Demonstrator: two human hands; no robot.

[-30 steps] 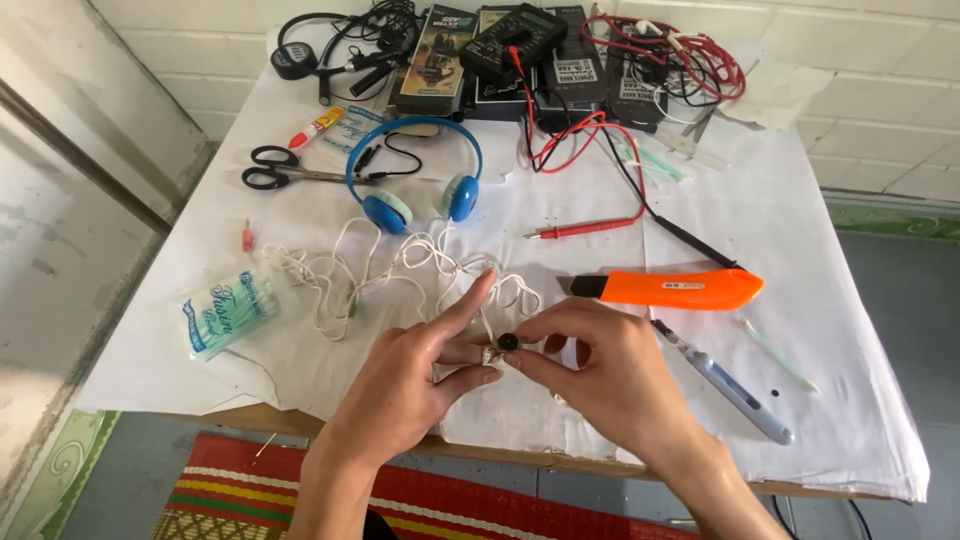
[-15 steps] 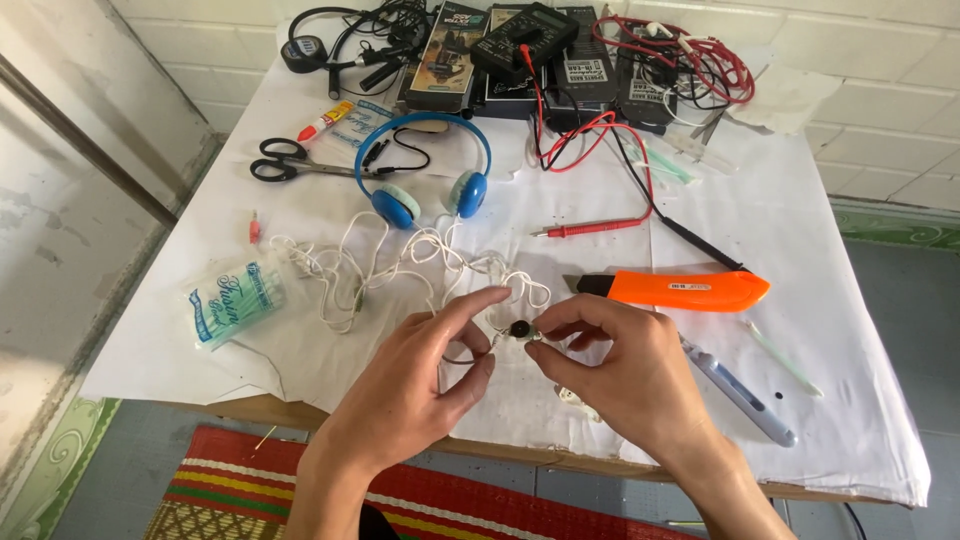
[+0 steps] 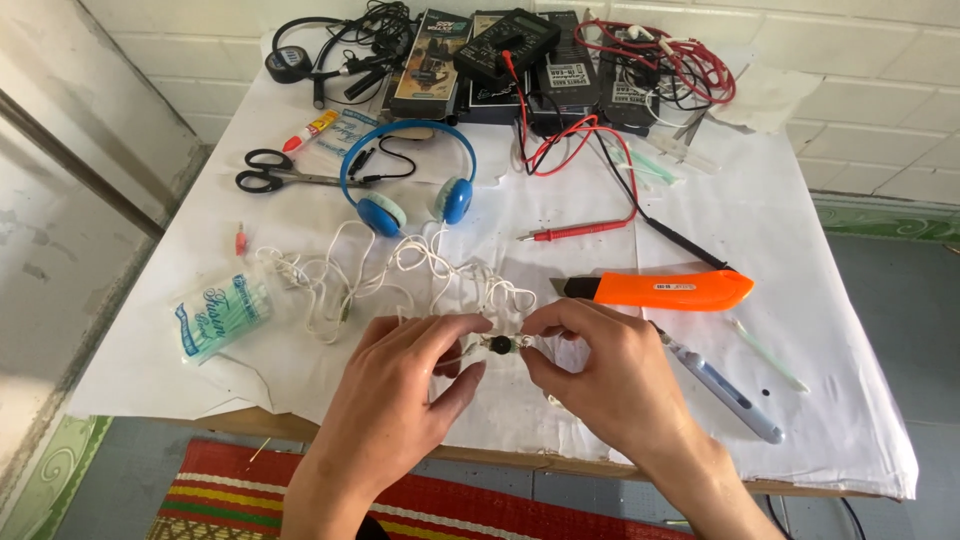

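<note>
Both hands meet over the front middle of the white-covered table [image 3: 820, 300]. My left hand [image 3: 400, 390] and my right hand [image 3: 600, 375] pinch a small dark round earbud piece [image 3: 498, 346] between thumbs and forefingers. A tangle of thin white earphone cable [image 3: 380, 275] runs from that piece back across the table toward the left. The part of the cable under my palms is hidden.
Blue headphones [image 3: 410, 190], black scissors [image 3: 265, 175], a glue tube [image 3: 308, 130] and a packet of cotton swabs [image 3: 220, 315] lie to the left. An orange utility knife [image 3: 665, 290] and a grey-blue pen tool [image 3: 725, 390] lie right. A multimeter [image 3: 505, 45], red and black leads and boxes crowd the back.
My hands have kept pinching the small earbud piece and shifted slightly lower toward the table's front edge. The camera view tilted a little; nothing else moved.
</note>
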